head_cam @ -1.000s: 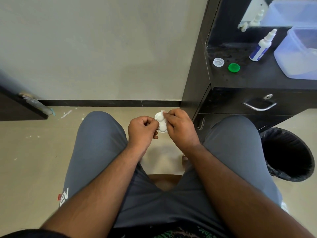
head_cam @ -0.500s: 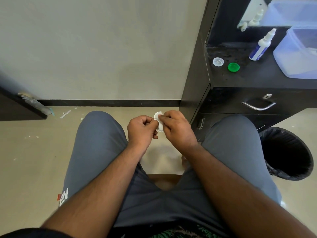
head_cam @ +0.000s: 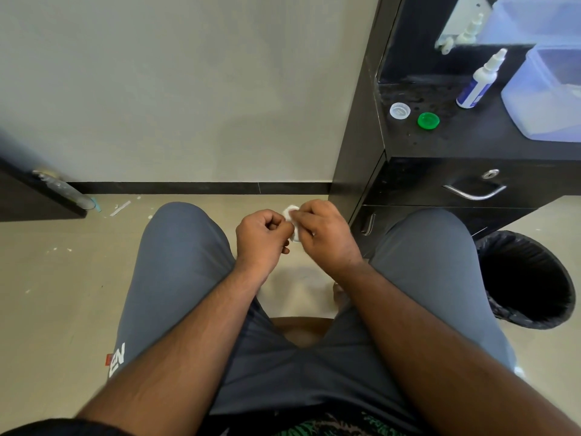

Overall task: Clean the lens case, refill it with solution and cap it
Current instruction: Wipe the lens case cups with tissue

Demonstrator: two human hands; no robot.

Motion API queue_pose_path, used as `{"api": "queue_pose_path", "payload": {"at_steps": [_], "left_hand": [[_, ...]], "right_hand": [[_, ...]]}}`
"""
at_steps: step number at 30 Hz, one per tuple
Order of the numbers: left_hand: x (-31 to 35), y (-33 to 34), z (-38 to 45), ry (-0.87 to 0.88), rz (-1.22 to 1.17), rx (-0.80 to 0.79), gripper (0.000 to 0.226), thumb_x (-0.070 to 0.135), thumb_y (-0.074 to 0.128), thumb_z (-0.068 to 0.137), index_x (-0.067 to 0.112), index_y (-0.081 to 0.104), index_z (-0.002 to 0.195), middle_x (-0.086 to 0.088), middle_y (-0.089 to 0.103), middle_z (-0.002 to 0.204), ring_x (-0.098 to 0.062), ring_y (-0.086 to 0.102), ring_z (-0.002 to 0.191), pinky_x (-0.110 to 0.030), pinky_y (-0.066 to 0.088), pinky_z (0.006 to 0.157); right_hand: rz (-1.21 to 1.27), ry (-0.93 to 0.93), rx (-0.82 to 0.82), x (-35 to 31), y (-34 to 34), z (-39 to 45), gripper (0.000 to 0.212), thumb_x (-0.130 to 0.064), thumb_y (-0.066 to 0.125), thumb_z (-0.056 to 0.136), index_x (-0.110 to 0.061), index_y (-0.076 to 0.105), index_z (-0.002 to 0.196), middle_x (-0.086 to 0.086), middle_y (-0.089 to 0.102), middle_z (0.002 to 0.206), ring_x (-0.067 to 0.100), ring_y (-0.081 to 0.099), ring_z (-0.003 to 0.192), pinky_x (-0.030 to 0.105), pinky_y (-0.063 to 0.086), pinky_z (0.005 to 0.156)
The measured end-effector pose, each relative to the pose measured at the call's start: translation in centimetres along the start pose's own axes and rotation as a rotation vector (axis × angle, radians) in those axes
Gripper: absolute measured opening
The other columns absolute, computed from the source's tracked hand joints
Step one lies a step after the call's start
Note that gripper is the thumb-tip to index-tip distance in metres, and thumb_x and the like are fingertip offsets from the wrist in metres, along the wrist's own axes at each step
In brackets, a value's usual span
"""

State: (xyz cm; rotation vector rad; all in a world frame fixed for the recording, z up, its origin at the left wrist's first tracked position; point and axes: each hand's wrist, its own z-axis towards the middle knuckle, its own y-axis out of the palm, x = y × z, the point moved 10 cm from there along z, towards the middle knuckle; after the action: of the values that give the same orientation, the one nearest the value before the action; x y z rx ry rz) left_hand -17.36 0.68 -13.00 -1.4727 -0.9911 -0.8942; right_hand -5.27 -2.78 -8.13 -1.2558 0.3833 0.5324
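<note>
A small white lens case shows between my two hands, held above my knees; most of it is hidden by my fingers. My left hand is closed on its left side. My right hand pinches it from the right, fingertips over the top. Whether a tissue is also between the fingers I cannot tell. On the black cabinet top lie a clear cap and a green cap. The white solution bottle with a blue label stands behind them.
A translucent blue plastic box sits at the right of the cabinet top. Below is a drawer with a metal handle. A black-lined waste bin stands by my right knee. A dark door with a lever handle is at the left.
My right hand has closed further over the white case, so less of it shows. Both hands sit slightly higher in view.
</note>
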Motion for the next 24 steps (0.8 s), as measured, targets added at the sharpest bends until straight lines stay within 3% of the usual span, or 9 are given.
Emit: {"api": "queue_pose_path", "payload": {"at_steps": [2,6,11,16,18,21,24], "left_hand": [[0.4,-0.1,0.0,0.039,0.040,-0.007,0.009,0.003,0.068,0.079,0.003,0.066,0.070,-0.012,0.063,0.062,-0.019,0.061,0.050,-0.028,0.054,0.047],[0.8,0.0,-0.2,0.051,0.083,-0.018,0.005,0.002,0.069,0.076,0.006,0.069,0.072,-0.010,0.064,0.064,-0.022,0.063,0.054,-0.026,0.055,0.046],[1.0,0.1,-0.2,0.091,0.149,-0.037,0.007,0.004,0.069,0.077,0.005,0.068,0.071,-0.012,0.064,0.063,-0.028,0.064,0.057,-0.035,0.057,0.046],[1.2,0.5,-0.5,0.102,0.185,-0.057,0.006,0.003,0.070,0.073,0.007,0.068,0.068,-0.008,0.064,0.060,-0.026,0.062,0.052,-0.041,0.056,0.046],[1.1,0.6,-0.4,0.095,0.187,-0.064,0.006,0.004,0.070,0.074,0.007,0.069,0.069,-0.006,0.064,0.060,-0.022,0.060,0.050,-0.040,0.056,0.046],[1.1,0.6,-0.4,0.096,0.190,-0.073,0.007,0.006,0.069,0.075,0.008,0.068,0.069,-0.006,0.063,0.059,-0.018,0.059,0.048,-0.037,0.056,0.045],[1.2,0.8,-0.6,0.106,0.197,-0.096,0.007,0.005,0.068,0.075,0.008,0.069,0.069,-0.005,0.062,0.059,-0.017,0.058,0.049,-0.030,0.053,0.042]], "right_hand": [[0.005,-0.039,-0.009,-0.6,0.2,-0.1,0.021,-0.003,0.060,0.087,-0.002,0.069,0.107,0.011,0.064,0.097,0.021,0.055,0.094,0.029,0.048,0.077],[0.040,0.124,0.057,2.0,-0.2,0.2,0.022,-0.002,0.056,0.089,-0.003,0.069,0.108,0.010,0.062,0.097,0.020,0.054,0.094,0.028,0.046,0.078],[0.009,-0.022,-0.043,0.3,0.5,0.2,0.019,-0.006,0.061,0.088,-0.007,0.071,0.104,0.007,0.064,0.097,0.021,0.054,0.095,0.025,0.041,0.077],[0.064,0.086,0.011,2.4,0.0,0.5,0.020,-0.002,0.057,0.086,-0.005,0.072,0.099,0.011,0.066,0.092,0.026,0.058,0.090,0.034,0.050,0.075],[0.059,0.069,-0.004,2.3,0.0,0.7,0.019,-0.003,0.057,0.085,-0.005,0.072,0.097,0.011,0.065,0.091,0.026,0.058,0.088,0.036,0.050,0.073],[0.029,-0.040,-0.072,1.0,0.6,0.5,0.019,-0.002,0.059,0.085,-0.005,0.072,0.098,0.009,0.065,0.092,0.022,0.056,0.089,0.026,0.041,0.072],[0.048,0.001,-0.053,1.8,0.4,0.5,0.019,-0.002,0.058,0.085,-0.007,0.072,0.097,0.009,0.065,0.091,0.024,0.056,0.089,0.028,0.043,0.072]]}}
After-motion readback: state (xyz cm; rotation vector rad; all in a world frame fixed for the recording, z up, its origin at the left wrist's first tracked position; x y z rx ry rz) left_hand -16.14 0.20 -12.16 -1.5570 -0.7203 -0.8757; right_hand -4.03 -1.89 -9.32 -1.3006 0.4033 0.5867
